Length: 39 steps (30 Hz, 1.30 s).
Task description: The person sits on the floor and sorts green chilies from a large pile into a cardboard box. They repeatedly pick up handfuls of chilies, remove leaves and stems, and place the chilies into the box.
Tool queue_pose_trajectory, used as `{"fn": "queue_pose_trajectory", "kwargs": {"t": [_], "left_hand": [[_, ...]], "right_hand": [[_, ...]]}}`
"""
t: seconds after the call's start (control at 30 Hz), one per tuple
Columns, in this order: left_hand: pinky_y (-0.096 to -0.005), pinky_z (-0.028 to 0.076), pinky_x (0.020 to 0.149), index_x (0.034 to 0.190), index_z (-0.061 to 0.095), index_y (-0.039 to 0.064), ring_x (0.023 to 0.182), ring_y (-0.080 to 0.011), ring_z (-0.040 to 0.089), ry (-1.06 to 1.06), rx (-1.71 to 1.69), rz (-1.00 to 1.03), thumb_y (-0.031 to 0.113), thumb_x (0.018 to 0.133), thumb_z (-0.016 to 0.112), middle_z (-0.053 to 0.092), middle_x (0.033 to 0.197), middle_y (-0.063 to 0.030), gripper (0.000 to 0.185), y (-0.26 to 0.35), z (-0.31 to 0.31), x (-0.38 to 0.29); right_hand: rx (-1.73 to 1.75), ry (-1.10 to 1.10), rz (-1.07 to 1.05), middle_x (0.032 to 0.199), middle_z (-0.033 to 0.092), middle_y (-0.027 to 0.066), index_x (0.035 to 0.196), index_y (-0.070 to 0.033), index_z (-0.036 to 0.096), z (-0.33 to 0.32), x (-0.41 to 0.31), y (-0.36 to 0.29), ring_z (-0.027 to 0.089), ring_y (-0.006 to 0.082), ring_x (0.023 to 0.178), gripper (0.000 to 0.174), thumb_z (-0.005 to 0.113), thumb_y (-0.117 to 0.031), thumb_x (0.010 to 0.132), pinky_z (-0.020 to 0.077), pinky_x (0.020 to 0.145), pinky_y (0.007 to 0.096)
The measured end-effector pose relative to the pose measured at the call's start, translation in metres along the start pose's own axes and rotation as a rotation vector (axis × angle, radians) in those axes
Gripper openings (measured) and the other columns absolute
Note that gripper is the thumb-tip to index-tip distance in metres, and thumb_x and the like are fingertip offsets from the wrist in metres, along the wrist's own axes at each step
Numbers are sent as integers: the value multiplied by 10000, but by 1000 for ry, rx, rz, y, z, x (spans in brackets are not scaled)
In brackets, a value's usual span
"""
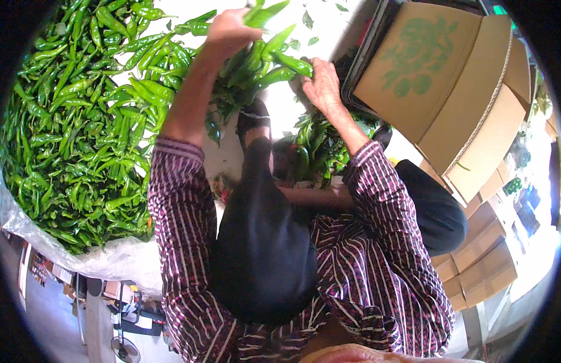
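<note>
My left hand (232,29) is at the top middle, closed around green chili peppers (266,13) that stick out past its thumb side. Lower and to the right, my right hand (321,84) pinches the end of a long green pepper (294,64). Between the hands more peppers (273,43) fan out, and which hand holds each cannot be told. Dark leafy peppers (235,77) lie beneath, partly covered by my left forearm. Another leafy green bunch (321,145) sits under my right forearm.
A large heap of green peppers (80,127) covers the left, edged by clear plastic sheeting (126,261). At right stands a cardboard box (425,59) with raised flaps and green print. Stacked cartons (484,267) are behind it. My bent knee (266,263) rises between my arms.
</note>
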<state>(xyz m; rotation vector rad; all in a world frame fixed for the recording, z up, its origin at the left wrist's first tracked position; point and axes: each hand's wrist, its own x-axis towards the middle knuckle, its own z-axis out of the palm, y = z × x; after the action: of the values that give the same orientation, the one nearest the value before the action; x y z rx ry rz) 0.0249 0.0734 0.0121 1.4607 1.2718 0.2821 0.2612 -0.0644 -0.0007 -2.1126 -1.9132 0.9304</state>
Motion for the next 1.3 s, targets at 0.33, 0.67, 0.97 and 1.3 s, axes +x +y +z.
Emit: {"fn": "queue_pose_trajectory", "kwargs": {"t": [0.33,0.67,0.97,1.3], "left_hand": [[-318,538,796,1117,698,23,827,-200,678,225,-141,-124,273,698,781,724,917,-91,495,-51,35,-59],[-337,487,920,1267,609,15,1007,-211,632,257,-538,-92,278,727,818,691,1094,-86,635,-50,58,-45],[-341,464,966,1383,516,-14,1110,-245,589,138,-502,-180,271,710,793,615,1247,-140,782,-24,40,-55],[-333,484,990,1484,332,-58,1134,-248,604,343,-637,-121,129,804,779,557,1335,-171,835,91,-18,-108]], "right_hand": [[1486,-241,626,1197,639,113,1371,-12,456,25,8,-24,635,187,1041,514,683,-68,913,512,931,359],[1473,-172,783,1063,655,72,1358,-52,425,22,42,-55,637,177,836,547,721,-167,913,524,625,289],[1531,-193,787,1065,667,94,1258,-71,514,15,52,-63,678,225,863,344,655,-99,945,604,689,362],[1569,-21,41,1084,633,87,1182,-14,570,-103,19,-141,556,155,1036,370,629,-241,896,476,916,336]]}}
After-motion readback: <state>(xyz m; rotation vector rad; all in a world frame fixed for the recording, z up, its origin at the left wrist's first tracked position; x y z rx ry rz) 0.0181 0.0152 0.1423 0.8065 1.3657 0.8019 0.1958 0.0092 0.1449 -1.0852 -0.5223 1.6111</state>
